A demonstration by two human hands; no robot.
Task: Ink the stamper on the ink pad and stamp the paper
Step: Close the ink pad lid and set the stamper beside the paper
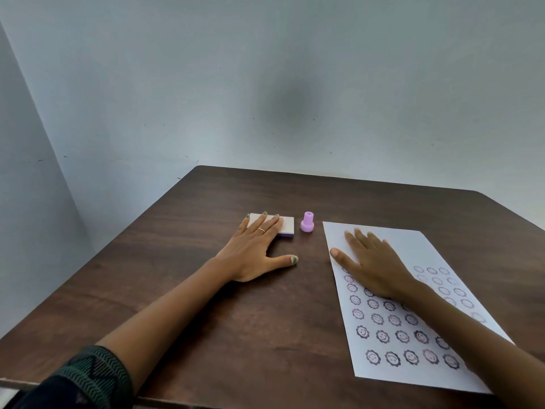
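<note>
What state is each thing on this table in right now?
Ink pad: lid closed, flat on the table, left fingers on it.
Stamper: upright, untouched, between pad and paper.
Paper: flat, lower part covered in smiley stamps, top blank.
Left hand: open, flat.
Right hand: open, pressing on the paper.

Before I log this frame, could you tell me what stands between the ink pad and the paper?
In the head view, the purple stamper stands upright on the table between the ink pad and the paper.
</note>
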